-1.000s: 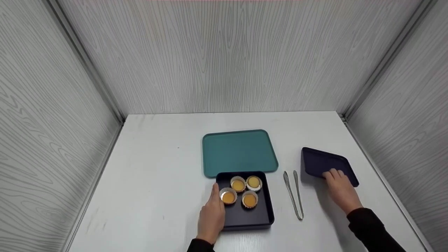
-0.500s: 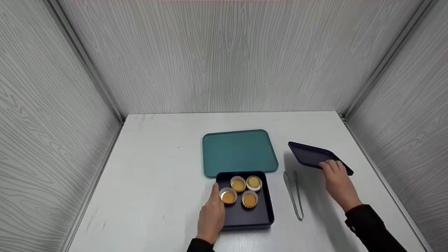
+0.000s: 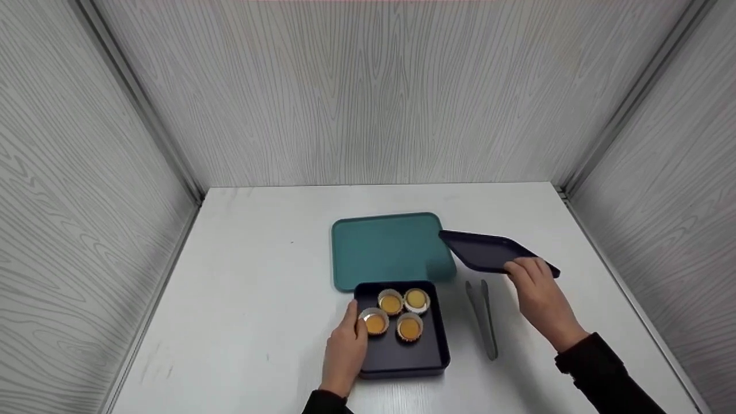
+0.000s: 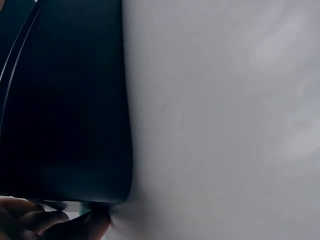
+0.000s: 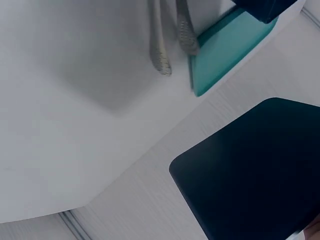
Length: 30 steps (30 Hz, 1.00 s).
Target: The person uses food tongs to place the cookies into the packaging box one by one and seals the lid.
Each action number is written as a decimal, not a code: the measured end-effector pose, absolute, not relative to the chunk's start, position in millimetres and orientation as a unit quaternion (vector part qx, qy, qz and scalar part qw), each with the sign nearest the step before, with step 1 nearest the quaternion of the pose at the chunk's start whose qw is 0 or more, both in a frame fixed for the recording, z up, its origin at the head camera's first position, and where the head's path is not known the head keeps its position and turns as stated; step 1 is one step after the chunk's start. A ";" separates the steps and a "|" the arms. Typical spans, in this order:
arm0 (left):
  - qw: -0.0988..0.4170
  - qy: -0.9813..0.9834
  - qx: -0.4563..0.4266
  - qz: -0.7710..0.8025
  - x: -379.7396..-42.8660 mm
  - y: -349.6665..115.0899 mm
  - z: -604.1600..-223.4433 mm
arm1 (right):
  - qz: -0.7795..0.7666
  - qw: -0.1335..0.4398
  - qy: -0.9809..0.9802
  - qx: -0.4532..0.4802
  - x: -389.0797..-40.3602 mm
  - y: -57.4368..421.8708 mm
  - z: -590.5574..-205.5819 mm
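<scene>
A dark navy rectangular box holds several small yellow egg tarts in pale cups. At its left wall is my left hand, gripping the side with fingertips at the rim. Part of that hand is hidden; the left wrist view shows curled fingers by the box's dark side. My right hand pinches the near edge of a matching dark lid, held tilted in the air above the tongs and the tray's right edge. In the right wrist view the lid fills the lower right.
Behind the box a teal tray lies flat, its near edge meeting the box's back. Metal tongs lie between the box and my right hand. Grey wood-grain panels close in the white table at the back and sides.
My right hand has lifted the lid and carried it left, from right of the tongs to over the tray's right edge. My left hand stays at the box, its thumb now showing apart.
</scene>
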<state>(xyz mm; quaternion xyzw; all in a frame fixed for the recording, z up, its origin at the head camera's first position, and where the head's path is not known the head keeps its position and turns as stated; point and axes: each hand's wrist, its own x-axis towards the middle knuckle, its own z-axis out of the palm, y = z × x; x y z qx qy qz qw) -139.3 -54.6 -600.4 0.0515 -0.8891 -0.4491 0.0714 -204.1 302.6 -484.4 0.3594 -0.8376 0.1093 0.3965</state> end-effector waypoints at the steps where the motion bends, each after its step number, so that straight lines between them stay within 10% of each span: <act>1: 0.067 -0.887 0.055 -0.454 -139.6 -55.2 -599.1 | 0.112 0.396 -0.836 0.362 -202.7 299.5 -482.1; 30: 0.271 -0.869 -0.209 -0.358 -154.7 -45.4 -524.1 | 0.138 0.395 -0.782 0.462 -165.2 218.9 -447.6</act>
